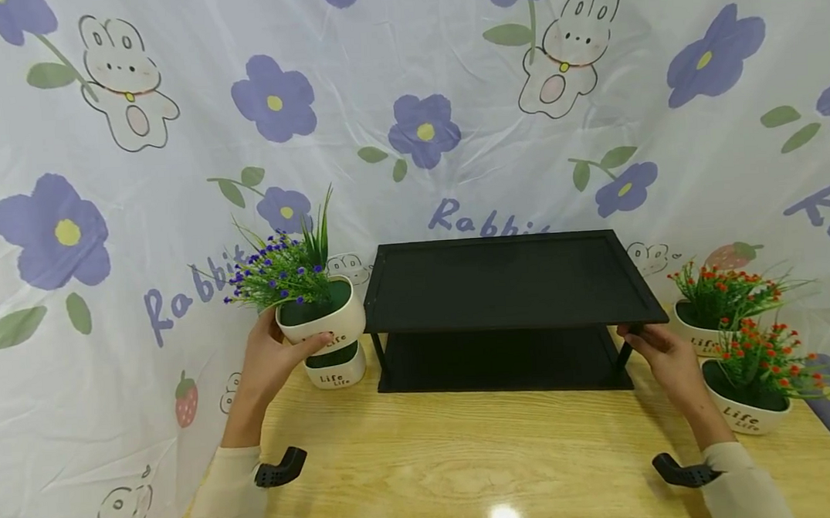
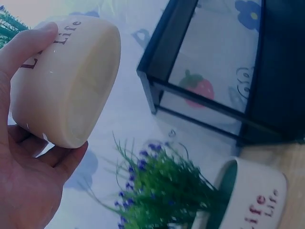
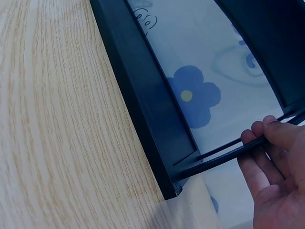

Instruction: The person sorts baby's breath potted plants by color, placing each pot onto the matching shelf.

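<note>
My left hand (image 1: 263, 366) holds a white "Life" pot of artificial purple flowers (image 1: 329, 324), thumb on its front and fingers around the back and base. The left wrist view shows the raised pot's (image 2: 66, 81) underside. Below it, a second purple-flowered pot (image 1: 336, 369) stands on the table, left of a black two-tier shelf (image 1: 492, 283). At the shelf's right end, my right hand (image 1: 671, 364) grips the slim black post (image 3: 224, 157) between thumb and fingers, just beneath the top board.
Two white pots with orange-red flowers, a rear one (image 1: 704, 339) and a front one (image 1: 749, 414), stand right of the shelf, beside my right hand. A rabbit-and-flower patterned cloth (image 1: 350, 53) hangs behind the wooden table (image 1: 451, 458) and along its left side.
</note>
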`<action>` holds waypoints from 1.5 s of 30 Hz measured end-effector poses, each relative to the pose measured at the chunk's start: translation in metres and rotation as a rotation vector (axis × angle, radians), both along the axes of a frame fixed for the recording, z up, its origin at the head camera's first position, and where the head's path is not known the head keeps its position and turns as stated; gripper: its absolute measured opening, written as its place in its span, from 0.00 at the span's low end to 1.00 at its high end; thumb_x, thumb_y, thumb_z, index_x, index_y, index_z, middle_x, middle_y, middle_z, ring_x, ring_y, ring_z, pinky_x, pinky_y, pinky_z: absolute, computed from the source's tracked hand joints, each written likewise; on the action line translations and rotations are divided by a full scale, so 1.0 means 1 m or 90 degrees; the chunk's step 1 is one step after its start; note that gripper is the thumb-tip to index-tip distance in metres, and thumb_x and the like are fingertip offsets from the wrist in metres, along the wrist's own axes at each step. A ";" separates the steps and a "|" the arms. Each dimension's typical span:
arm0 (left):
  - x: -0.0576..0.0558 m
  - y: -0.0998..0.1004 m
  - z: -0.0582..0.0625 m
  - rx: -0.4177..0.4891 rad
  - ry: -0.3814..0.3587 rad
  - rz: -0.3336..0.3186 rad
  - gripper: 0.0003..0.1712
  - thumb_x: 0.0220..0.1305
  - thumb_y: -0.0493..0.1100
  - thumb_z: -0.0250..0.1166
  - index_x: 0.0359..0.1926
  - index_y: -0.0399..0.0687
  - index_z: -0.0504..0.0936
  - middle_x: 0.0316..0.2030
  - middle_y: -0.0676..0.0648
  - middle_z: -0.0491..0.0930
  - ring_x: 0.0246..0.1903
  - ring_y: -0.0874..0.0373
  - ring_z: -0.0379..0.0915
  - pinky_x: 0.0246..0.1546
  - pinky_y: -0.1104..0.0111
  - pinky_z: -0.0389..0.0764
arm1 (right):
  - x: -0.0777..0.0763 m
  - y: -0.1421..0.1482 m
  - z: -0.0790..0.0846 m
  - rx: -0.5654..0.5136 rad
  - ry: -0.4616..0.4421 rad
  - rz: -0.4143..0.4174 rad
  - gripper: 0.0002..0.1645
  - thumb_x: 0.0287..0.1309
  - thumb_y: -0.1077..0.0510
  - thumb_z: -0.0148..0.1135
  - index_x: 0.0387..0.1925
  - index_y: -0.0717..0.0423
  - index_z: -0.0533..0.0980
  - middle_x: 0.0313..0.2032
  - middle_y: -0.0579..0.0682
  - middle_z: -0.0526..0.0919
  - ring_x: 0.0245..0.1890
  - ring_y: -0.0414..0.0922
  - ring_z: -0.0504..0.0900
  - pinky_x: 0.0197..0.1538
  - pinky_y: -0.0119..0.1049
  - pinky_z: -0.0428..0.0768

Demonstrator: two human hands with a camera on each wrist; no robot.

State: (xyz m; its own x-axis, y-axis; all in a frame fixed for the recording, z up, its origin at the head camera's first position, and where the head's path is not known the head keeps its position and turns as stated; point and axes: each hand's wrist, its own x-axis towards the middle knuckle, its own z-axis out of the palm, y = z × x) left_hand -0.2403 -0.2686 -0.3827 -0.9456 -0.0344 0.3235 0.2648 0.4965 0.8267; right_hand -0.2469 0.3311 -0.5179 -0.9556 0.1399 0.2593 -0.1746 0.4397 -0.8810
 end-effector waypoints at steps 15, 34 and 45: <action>-0.025 0.030 0.027 0.010 0.009 -0.046 0.47 0.51 0.54 0.77 0.68 0.51 0.64 0.57 0.46 0.76 0.53 0.53 0.76 0.47 0.65 0.80 | 0.003 -0.001 0.001 -0.009 -0.005 0.006 0.23 0.70 0.46 0.54 0.60 0.51 0.75 0.54 0.53 0.81 0.52 0.21 0.75 0.50 0.12 0.73; -0.055 0.076 0.046 0.041 0.035 -0.127 0.45 0.48 0.55 0.79 0.65 0.54 0.67 0.52 0.45 0.78 0.50 0.52 0.77 0.46 0.57 0.82 | 0.001 -0.002 0.003 -0.002 -0.012 0.002 0.24 0.70 0.45 0.54 0.60 0.51 0.75 0.55 0.54 0.81 0.52 0.21 0.75 0.50 0.12 0.73; -0.064 0.114 0.059 0.055 0.026 -0.177 0.45 0.47 0.57 0.78 0.64 0.55 0.67 0.54 0.47 0.77 0.50 0.53 0.78 0.47 0.56 0.83 | 0.003 0.001 0.000 -0.010 0.027 0.020 0.23 0.70 0.50 0.55 0.62 0.52 0.75 0.54 0.55 0.82 0.54 0.23 0.76 0.51 0.14 0.75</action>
